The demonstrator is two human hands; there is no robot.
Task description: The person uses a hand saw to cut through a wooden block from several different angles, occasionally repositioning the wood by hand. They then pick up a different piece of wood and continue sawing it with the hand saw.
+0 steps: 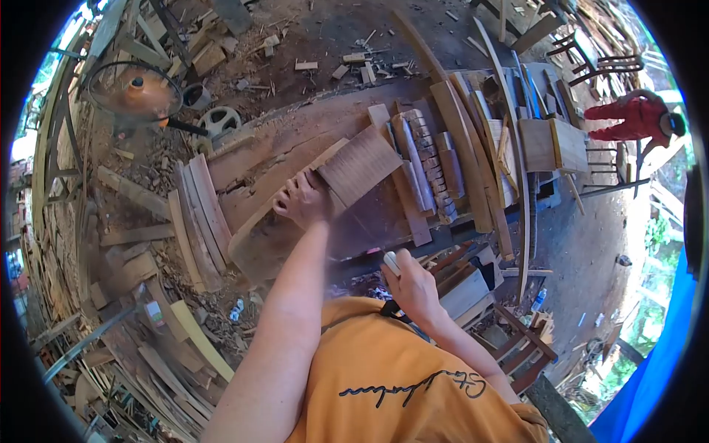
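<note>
On the workbench lies a flat, brown rectangular wooden board (361, 165), set at a slant over a longer plank. My left hand (304, 201) is at the board's near left end, its fingers curled and touching the wood; part of the grip is hidden by the hand itself. Close in front of my body, my right hand (413, 288) is closed around a pale, rod-like object with a rounded end (391, 262). Only that end shows above the fist, so its kind cannot be made out.
Several wooden strips (425, 166) and long planks (469, 155) lie to the right on the workbench (277, 151). Curved wooden pieces (199, 214) lean at its left end. A fan (135, 92) stands far left. A person in red (628, 120) is at far right.
</note>
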